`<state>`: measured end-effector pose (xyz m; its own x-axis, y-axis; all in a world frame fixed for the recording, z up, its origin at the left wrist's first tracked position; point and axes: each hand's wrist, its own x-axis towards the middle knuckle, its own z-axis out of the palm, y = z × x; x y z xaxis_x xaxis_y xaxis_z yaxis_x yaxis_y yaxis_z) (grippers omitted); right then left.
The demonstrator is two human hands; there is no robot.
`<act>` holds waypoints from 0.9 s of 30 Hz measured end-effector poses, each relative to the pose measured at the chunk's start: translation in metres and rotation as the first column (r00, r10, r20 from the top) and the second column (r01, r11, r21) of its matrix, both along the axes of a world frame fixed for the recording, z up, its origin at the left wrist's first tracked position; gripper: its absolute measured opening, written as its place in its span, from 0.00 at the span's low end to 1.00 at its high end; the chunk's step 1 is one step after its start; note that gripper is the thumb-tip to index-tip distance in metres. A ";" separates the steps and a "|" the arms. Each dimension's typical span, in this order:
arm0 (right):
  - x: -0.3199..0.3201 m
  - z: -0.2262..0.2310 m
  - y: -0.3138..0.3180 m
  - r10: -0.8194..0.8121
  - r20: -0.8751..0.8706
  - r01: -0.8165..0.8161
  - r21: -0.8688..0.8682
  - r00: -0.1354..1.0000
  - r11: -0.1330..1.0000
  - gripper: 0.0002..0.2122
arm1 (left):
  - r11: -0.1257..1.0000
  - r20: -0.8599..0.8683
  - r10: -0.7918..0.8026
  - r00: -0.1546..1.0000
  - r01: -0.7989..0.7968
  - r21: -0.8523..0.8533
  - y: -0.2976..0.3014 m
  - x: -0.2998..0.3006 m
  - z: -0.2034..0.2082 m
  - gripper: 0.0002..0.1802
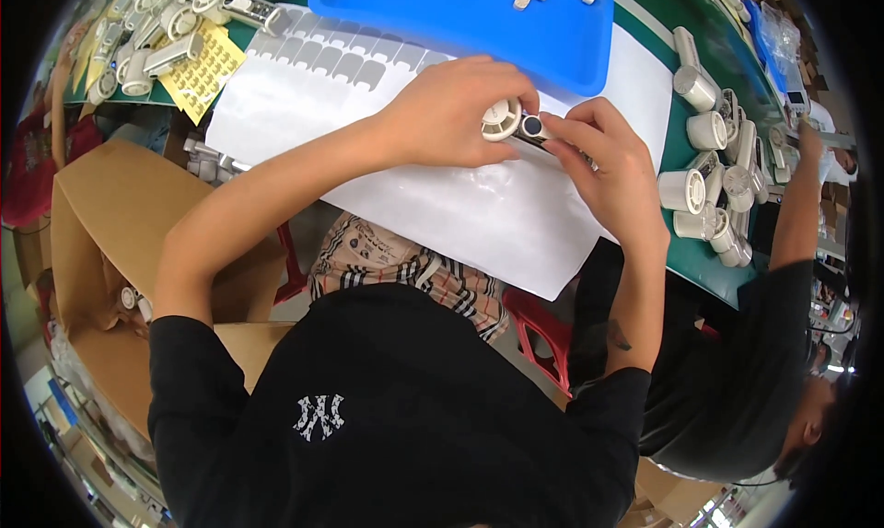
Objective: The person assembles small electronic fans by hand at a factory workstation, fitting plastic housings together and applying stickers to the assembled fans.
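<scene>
My left hand (451, 114) and my right hand (608, 164) together hold a small white handheld fan (508, 123) over a white sheet (460, 215) on the green table. The left fingers wrap the fan's round white head. The right fingers pinch its handle, where a dark round button shows. A sheet of grey stickers (322, 63) lies just beyond my left hand.
A blue tray (479, 17) with small white parts sits at the far side. Several white fans are piled at the far left (157, 31) and at the right (714, 178). A yellow label sheet (207, 72) lies left. Cardboard box (92, 243) below left. Another person (792, 279) works at the right.
</scene>
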<state>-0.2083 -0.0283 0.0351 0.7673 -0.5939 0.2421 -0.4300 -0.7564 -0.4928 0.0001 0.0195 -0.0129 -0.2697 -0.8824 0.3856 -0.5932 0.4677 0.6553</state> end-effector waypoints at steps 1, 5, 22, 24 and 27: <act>0.001 0.001 0.001 0.012 -0.018 -0.013 -0.058 1.000 0.998 0.11 | 1.000 -0.015 -0.007 1.000 0.007 -0.022 -0.002 0.000 -0.002 0.19; 0.002 -0.011 -0.001 -0.026 0.048 0.028 -0.057 0.999 0.998 0.11 | 0.998 -0.043 -0.010 0.999 0.007 -0.061 -0.007 0.003 -0.008 0.19; 0.016 0.021 0.007 0.056 -0.305 -0.116 -0.185 0.951 0.976 0.08 | 0.974 -0.032 -0.184 0.982 0.186 0.127 -0.016 0.012 0.000 0.19; 0.017 0.022 0.007 0.054 -0.310 -0.112 -0.172 0.949 0.979 0.08 | 0.980 -0.015 -0.180 0.984 0.181 0.082 -0.015 0.011 -0.001 0.19; 0.016 0.019 0.006 0.050 -0.317 -0.114 -0.186 0.947 0.976 0.08 | 0.982 -0.009 -0.179 0.984 0.179 0.066 -0.014 0.012 -0.001 0.19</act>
